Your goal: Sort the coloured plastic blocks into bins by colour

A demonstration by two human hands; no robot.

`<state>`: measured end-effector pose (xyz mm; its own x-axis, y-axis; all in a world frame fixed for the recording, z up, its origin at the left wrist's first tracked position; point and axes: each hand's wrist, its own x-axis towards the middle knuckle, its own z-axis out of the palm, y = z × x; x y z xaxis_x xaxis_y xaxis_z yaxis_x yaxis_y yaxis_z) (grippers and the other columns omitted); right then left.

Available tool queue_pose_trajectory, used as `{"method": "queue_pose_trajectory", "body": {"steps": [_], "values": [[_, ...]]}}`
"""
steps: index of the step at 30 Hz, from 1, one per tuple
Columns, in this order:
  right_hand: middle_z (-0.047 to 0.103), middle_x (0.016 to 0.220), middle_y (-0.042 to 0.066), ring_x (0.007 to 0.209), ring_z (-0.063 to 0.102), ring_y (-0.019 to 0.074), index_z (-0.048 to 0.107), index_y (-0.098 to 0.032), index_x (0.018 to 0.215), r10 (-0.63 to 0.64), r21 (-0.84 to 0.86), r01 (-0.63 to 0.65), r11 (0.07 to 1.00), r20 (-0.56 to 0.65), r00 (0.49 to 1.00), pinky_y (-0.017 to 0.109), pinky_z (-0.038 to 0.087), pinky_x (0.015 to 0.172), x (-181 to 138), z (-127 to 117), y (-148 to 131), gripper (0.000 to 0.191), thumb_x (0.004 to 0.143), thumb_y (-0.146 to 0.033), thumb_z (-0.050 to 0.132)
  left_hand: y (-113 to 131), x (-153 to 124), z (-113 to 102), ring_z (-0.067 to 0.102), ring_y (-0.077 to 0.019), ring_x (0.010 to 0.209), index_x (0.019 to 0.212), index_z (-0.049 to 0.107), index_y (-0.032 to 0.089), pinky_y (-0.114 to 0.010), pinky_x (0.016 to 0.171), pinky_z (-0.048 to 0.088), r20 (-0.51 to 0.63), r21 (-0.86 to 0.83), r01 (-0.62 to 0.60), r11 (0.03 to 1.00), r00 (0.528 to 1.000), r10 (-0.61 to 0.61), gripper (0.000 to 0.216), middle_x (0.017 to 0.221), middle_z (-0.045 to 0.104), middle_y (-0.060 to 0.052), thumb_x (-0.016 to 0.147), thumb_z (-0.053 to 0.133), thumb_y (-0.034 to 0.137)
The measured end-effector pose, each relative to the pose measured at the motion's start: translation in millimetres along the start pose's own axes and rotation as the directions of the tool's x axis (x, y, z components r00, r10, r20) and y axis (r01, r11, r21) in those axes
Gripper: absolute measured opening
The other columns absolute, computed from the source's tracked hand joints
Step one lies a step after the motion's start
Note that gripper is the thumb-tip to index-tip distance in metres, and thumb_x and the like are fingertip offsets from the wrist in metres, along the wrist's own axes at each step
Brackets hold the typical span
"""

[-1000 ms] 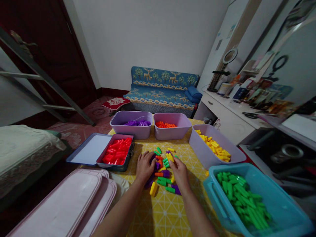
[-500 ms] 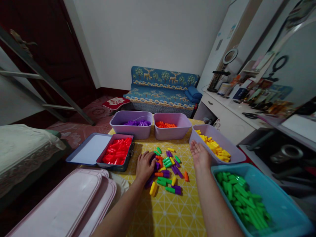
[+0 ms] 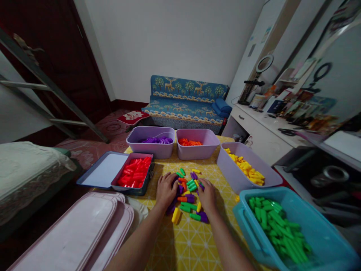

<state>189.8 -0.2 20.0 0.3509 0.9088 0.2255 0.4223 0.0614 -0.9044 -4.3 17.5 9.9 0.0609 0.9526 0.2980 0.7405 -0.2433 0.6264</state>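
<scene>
A loose pile of small plastic pieces, green (image 3: 188, 206), purple (image 3: 190, 198), orange (image 3: 182, 199) and yellow (image 3: 176, 215), lies on the yellow patterned tablecloth (image 3: 188, 244). At the pile's left side my left hand (image 3: 166, 191) is curled over several purple pieces, partly covering them. My right hand (image 3: 208, 194) is at the pile's right side, palm down, its bent fingers touching green and purple pieces. What lies under the right fingertips is hidden.
Around the pile stand lilac bins with purple (image 3: 150, 148), orange (image 3: 197, 148) and yellow (image 3: 239, 177) pieces. A teal bin (image 3: 248, 226) of green pieces is at right. An open case (image 3: 148, 175) of red pieces and stacked pale lids (image 3: 70, 229) are at left.
My right hand has moved left from beside the yellow-piece bin, where it lay open palm up, onto the pile and turned palm down. My left hand has stayed nearly still.
</scene>
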Motion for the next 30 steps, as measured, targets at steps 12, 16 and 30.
{"method": "queue_pose_trajectory", "body": {"steps": [12,16,30], "values": [[0.069,0.107,0.015,0.111,0.06,0.0269,0.071,-0.018,0.089,-0.087,-0.181,0.051,0.982,-0.196,0.977,0.046,0.04,0.106,3,-37,43,0.029,0.071,-0.018,0.048,0,0,0,0.05,-0.0239,0.129,0.118,0.065,0.028,-0.049,0.115,0.028,-0.009,-0.008,-0.003,1.0,1.0,0.003,0.031,0.126,0.067,-0.003,0.092,0.048,0.032],[0.063,0.123,0.016,0.123,0.053,0.0254,0.069,-0.017,0.097,-0.082,-0.081,0.064,0.995,-0.236,0.968,0.045,0.036,0.11,-17,-19,35,0.03,0.08,-0.026,0.046,1,0,-1,0.05,-0.0242,0.129,0.118,0.065,0.028,-0.049,0.115,0.028,0.0,-0.011,0.001,1.0,1.0,-0.001,0.031,0.126,0.068,-0.002,0.093,0.047,0.031],[0.058,0.136,0.016,0.132,0.045,0.026,0.063,-0.012,0.121,-0.18,-0.537,0.161,0.828,0.017,0.984,0.045,0.032,0.113,8,-21,39,0.042,0.086,-0.021,0.042,3,-1,-4,0.05,-0.0225,0.13,0.13,0.06,0.03,-0.049,0.115,0.027,0.015,-0.023,-0.013,1.0,1.0,0.013,0.037,0.133,0.063,-0.004,0.097,0.044,0.038]]}}
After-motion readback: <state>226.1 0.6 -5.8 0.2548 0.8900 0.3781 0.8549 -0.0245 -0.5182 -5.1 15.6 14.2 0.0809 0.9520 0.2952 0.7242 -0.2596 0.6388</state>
